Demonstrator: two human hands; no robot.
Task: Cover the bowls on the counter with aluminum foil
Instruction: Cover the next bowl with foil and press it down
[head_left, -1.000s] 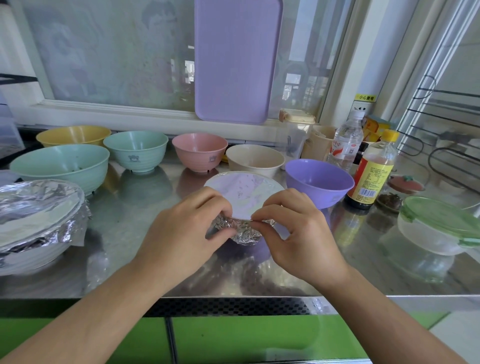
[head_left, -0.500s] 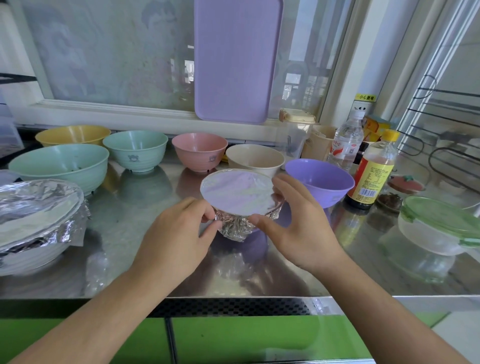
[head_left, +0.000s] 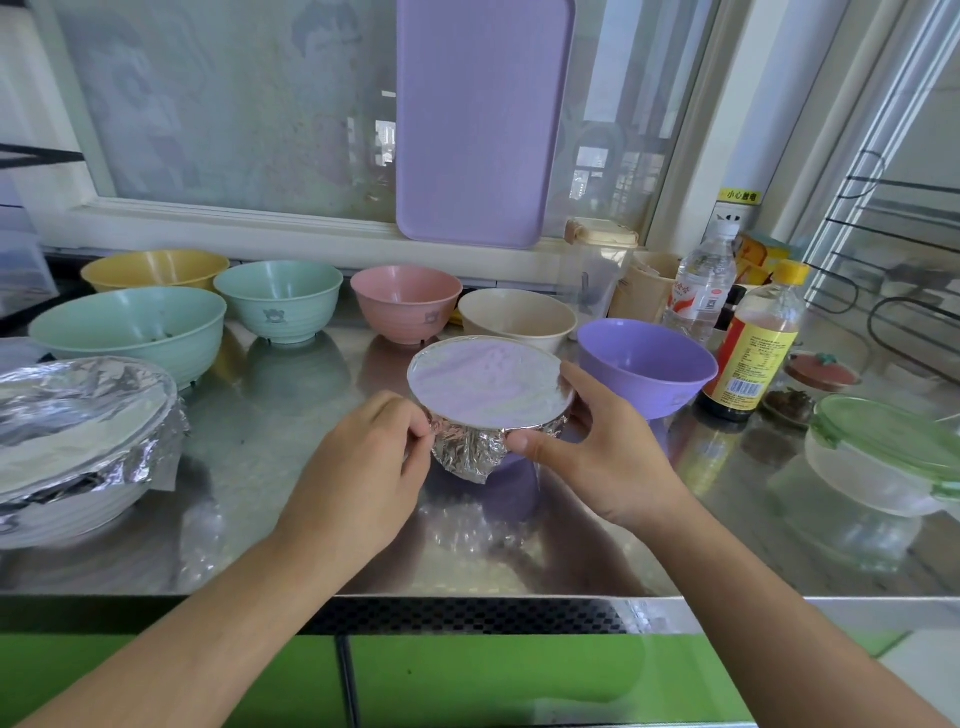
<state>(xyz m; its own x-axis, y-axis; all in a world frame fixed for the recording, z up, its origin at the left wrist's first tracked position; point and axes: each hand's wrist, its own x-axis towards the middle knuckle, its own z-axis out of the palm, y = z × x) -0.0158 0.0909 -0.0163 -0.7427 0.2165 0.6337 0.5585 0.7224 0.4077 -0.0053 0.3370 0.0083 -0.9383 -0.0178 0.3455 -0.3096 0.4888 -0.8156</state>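
Both hands grip a foil-wrapped bowl (head_left: 485, 415) at the counter's (head_left: 270, 467) centre
Left hand (head_left: 363, 478) pinches crumpled foil at the rim; right hand (head_left: 597, 447) cups the side, thumb (head_left: 524, 442) and fingers spread

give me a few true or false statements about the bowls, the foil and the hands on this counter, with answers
1. Both hands are on the small foil-covered bowl. True: the left hand pinches the foil at its side and the right hand cups the other side.
2. The pink bowl is covered with foil. False: it is open.
3. A large foil-covered bowl sits at the far left. True.
4. The purple bowl lies upside down. False: it stands upright, uncovered.
5. The glass container has a purple lid. False: its lid is green.
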